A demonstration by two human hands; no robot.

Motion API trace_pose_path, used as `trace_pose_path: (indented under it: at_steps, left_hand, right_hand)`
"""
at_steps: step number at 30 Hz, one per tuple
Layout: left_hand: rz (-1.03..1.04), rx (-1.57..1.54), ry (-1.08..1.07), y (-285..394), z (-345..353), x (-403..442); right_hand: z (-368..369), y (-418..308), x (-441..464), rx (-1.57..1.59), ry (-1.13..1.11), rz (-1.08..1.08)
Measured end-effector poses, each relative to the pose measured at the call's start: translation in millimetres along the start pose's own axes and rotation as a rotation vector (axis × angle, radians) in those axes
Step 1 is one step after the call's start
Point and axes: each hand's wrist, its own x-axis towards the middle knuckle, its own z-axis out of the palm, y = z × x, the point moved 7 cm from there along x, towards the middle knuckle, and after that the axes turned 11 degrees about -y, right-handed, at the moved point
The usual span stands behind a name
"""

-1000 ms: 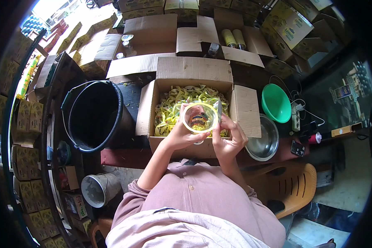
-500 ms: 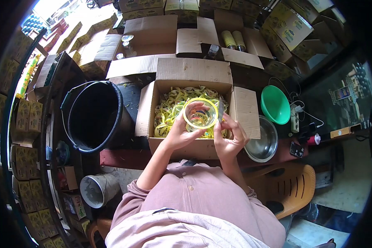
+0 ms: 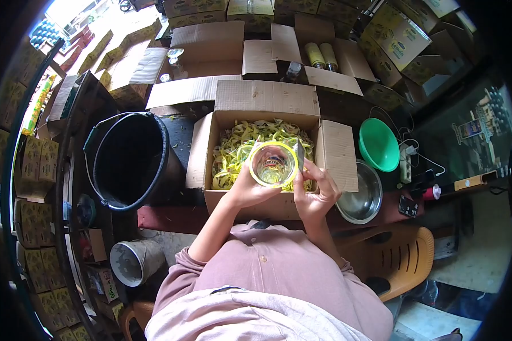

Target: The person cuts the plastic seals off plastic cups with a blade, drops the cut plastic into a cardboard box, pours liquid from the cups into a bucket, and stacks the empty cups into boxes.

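My left hand (image 3: 246,188) is wrapped round a clear plastic cup (image 3: 274,166) with a yellow rim. The cup's open mouth faces up toward me, and printed lettering shows through its wall. Pinched in my right hand (image 3: 315,191) is a thin, grey, blade-like piece (image 3: 300,150), held upright against the right side of the rim. Both hands are above an open cardboard box (image 3: 265,98), which holds a heap of curled yellow-green strips (image 3: 228,162). My fingers hide part of the cup's side and the lower end of the grey piece.
A black bucket (image 3: 166,153) stands left of the box. To the right are a green bowl (image 3: 379,145) and a metal bowl (image 3: 360,193), near a white power strip (image 3: 405,165). Behind are open cartons (image 3: 207,45) with jars. An orange chair (image 3: 404,256) is at lower right.
The cup has shifted slightly left and down and has been turned in my left hand, so its print sits differently. The grey piece stays beside the rim.
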Motion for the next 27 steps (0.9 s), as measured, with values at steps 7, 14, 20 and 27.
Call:
trace_pose_path:
  at_steps: [7,14,20,27]
  left_hand:
    - [0.019,-0.033,-0.101,7,7,0]
    - [-0.036,-0.315,-0.034,-6,7,-5]
    - [-0.056,-0.501,-0.027,-13,10,-4]
    - [-0.087,-0.438,0.012,-13,13,-6]
  right_hand:
    - [2,5,6,-0.003,-0.018,-0.035]
    - [0,5,4,0.048,0.024,0.018]
    - [-1,2,-3,0.048,0.077,0.006]
    - [3,1,-4,0.032,0.070,0.024]
